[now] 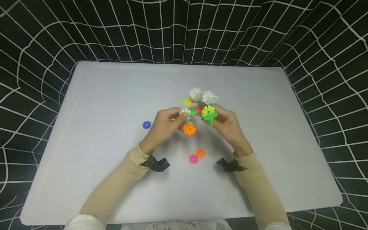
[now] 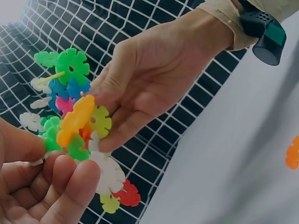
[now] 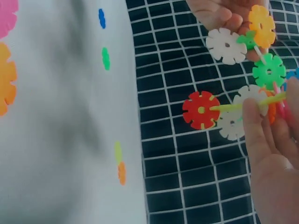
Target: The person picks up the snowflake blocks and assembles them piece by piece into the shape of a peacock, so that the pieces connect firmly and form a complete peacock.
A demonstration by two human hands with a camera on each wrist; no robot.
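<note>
A cluster of interlocked, notched plastic flower discs (image 1: pixel 208 110) in white, green, yellow, orange, red and blue is held up over the table between both hands. My left hand (image 1: pixel 166 124) pinches a white disc (image 1: pixel 185 111) on the cluster's left side between thumb and fingers; an orange disc (image 1: pixel 189 129) hangs just below. On the right side, my right hand (image 1: pixel 228 123) grips the cluster, its fingers partly hidden behind the discs. In the right wrist view, a red disc (image 3: pixel 201 110) sticks out on a yellow disc beside the right fingers.
On the white table (image 1: pixel 95 153), loose discs lie flat: a blue one (image 1: pixel 147 125) left of the left hand, an orange one (image 1: pixel 200 153) and a pink one (image 1: pixel 194 159) nearer my body. The right wrist view also shows a green disc (image 3: pixel 106 59) there. Black white-gridded curtains (image 1: pixel 161 32) surround the table.
</note>
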